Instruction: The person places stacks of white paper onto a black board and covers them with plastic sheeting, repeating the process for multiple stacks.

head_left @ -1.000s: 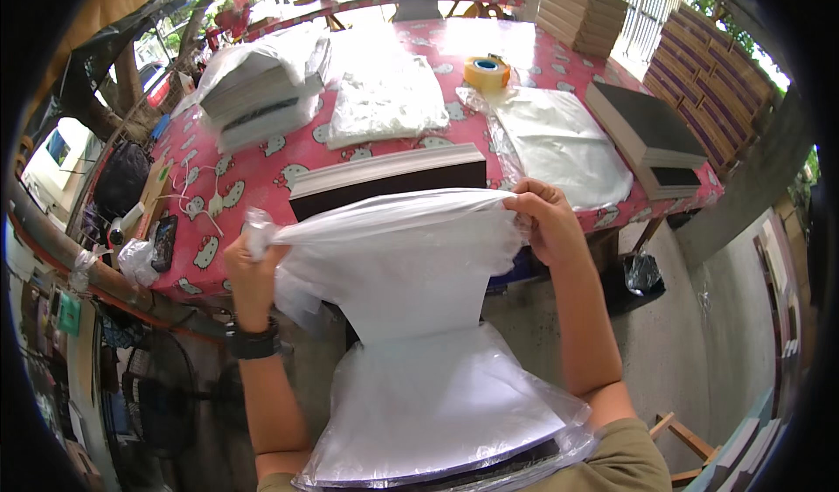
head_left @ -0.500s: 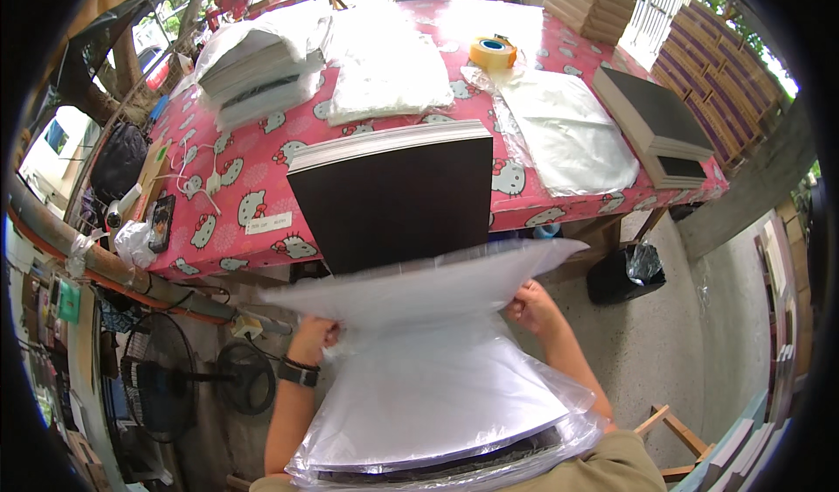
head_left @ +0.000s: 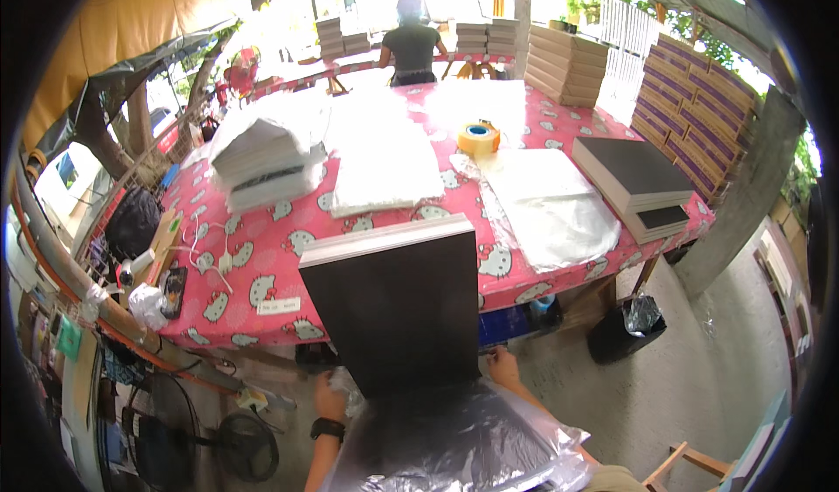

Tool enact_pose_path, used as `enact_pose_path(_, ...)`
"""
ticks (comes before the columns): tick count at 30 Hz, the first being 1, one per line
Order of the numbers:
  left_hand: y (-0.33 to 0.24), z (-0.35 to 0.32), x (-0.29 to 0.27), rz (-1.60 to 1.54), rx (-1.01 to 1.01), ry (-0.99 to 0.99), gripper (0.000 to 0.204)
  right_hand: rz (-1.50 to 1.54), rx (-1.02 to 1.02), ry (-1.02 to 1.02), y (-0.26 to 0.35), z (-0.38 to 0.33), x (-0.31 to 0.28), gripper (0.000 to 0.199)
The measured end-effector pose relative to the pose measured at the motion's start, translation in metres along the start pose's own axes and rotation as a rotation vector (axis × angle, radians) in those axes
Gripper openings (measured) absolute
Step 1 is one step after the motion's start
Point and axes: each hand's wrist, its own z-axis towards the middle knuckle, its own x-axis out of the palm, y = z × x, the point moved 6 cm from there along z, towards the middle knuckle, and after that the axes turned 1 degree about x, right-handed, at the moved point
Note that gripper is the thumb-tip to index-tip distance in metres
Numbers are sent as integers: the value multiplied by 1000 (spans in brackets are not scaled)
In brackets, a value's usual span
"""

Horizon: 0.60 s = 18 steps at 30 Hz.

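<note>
A thick, rectangular block with a flat black face and layered white edges slopes up from the lap toward the front of a bench covered in pink cartoon-print cloth. Its lower end lies within a shiny, clear plastic bag spread over the lap, while the upper part is bare; the slope probably lets the lap carry the weight and leaves both hands free for the film.

The left hand is low beside the block, its fingers clamped on a bunched edge of the bag, likely to hold the mouth out from the side. The right hand sits opposite, close to the bag's other edge; its fingers are curled, but they are small and partly covered here, so I cannot tell whether they grip film.

On the bench, a flat pile of clear plastic bags lies to the right with a yellow tape roll just behind it, presumably to keep both in reach. A dark-topped stack with pale edges rests near the right end, apart from the film-wrapped stack at the left.
</note>
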Motion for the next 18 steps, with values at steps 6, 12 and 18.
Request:
enact_pose_path(6, -108, 49, -176, -518, 118, -540, 25, 1211, -414, 998, 240, -27, -170, 47)
enact_pose_path(12, -243, 57, -174, -1014, 306, -353, 31, 420, -820, 1652, 227, -136, -43, 65)
enact_pose_path(18, -280, 56, -111, -1250, 169, 208, 30, -79, -544, 1437, 140, -71, 38, 61)
